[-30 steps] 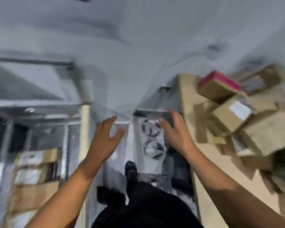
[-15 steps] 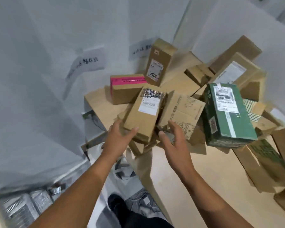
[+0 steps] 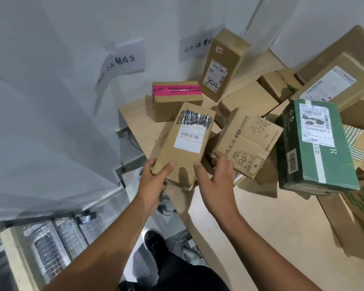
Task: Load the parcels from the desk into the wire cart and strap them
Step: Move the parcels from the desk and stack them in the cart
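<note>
My left hand [image 3: 153, 181] grips the near left corner of a long brown parcel [image 3: 187, 143], thumb on top and fingers curled round its side. The parcel lies tilted at the left edge of the surface [image 3: 250, 217], its far end propped on the heap and a scribbled-over label on its top face. My right hand [image 3: 216, 185] is at its near right corner. The thumb is against the cardboard and the fingers [image 3: 221, 156] are loosely bent into the gap beside it, but I cannot tell whether this hand has hold of the parcel.

Just to the right, touching the heap, leans a brown box printed with a cartoon face [image 3: 248, 143]. Beyond it, a green parcel [image 3: 315, 148] lies on other boxes. Toward the far left corner sits a box with pink tape [image 3: 177, 99], and behind it a tall box marked 7022 [image 3: 221, 64] stands upright. The wire cart [image 3: 51, 244] is down on my left, off the surface.
</note>
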`<control>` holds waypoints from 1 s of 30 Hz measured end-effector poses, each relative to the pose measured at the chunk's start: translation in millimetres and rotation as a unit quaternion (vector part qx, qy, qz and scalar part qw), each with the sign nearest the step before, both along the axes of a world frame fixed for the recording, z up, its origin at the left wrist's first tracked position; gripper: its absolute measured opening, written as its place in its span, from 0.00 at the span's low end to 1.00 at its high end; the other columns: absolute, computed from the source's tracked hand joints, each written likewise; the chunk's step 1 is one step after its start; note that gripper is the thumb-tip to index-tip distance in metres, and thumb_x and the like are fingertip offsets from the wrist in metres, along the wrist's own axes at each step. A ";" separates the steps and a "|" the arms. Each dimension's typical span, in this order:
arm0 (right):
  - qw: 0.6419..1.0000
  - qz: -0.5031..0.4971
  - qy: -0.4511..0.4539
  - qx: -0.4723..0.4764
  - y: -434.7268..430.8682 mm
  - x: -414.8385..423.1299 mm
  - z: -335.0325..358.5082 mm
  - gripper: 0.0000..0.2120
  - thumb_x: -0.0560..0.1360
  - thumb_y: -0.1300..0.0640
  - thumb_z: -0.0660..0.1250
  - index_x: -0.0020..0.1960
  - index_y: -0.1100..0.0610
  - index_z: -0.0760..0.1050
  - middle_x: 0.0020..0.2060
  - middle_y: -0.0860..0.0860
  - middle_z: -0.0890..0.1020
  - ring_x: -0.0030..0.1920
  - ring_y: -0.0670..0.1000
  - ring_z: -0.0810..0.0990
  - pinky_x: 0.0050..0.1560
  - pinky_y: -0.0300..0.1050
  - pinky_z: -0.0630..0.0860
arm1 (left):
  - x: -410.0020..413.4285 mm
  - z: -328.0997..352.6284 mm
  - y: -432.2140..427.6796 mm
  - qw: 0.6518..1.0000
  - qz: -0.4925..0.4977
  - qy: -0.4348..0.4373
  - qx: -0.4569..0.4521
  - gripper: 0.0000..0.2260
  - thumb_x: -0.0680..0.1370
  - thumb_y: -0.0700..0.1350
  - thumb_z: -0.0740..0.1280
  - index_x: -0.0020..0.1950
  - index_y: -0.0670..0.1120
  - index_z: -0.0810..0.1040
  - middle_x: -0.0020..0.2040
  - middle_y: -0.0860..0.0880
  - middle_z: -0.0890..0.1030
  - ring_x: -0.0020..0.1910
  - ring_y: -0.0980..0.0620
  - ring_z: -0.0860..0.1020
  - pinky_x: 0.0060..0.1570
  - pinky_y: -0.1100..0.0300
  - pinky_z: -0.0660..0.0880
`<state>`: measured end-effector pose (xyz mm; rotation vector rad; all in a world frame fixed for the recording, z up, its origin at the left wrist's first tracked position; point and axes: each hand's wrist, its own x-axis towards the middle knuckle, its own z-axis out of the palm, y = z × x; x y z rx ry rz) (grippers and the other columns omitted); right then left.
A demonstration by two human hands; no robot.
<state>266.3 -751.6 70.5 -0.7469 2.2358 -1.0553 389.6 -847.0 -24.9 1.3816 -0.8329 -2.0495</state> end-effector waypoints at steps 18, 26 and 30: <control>0.859 0.448 -0.234 0.082 -19.7 271.9 -32.2 0.32 0.74 0.40 0.74 0.73 0.30 0.63 0.62 0.38 0.80 0.55 0.37 0.83 0.50 0.35 0.80 | 317.8 10.8 189.8 0.962 0.269 0.042 0.020 0.40 0.65 0.65 0.82 0.72 0.63 0.66 0.68 0.51 0.82 0.64 0.50 0.82 0.54 0.54 0.81; 0.724 0.653 -0.161 0.156 6.9 464.5 -46.2 0.21 0.76 0.39 0.71 0.64 0.24 0.67 0.49 0.32 0.84 0.46 0.33 0.83 0.36 0.26 0.75 | 407.1 4.2 260.7 0.828 0.559 0.010 -0.032 0.32 0.74 0.59 0.77 0.74 0.60 0.68 0.64 0.53 0.84 0.60 0.47 0.84 0.54 0.46 0.83; 0.674 0.706 -0.106 0.191 13.0 535.2 -73.9 0.32 0.76 0.35 0.69 0.77 0.35 0.63 0.64 0.41 0.80 0.55 0.45 0.83 0.50 0.43 0.81 | 445.3 -15.8 269.3 0.776 0.631 0.003 0.002 0.32 0.74 0.60 0.77 0.74 0.56 0.68 0.63 0.50 0.84 0.57 0.49 0.85 0.48 0.49 0.84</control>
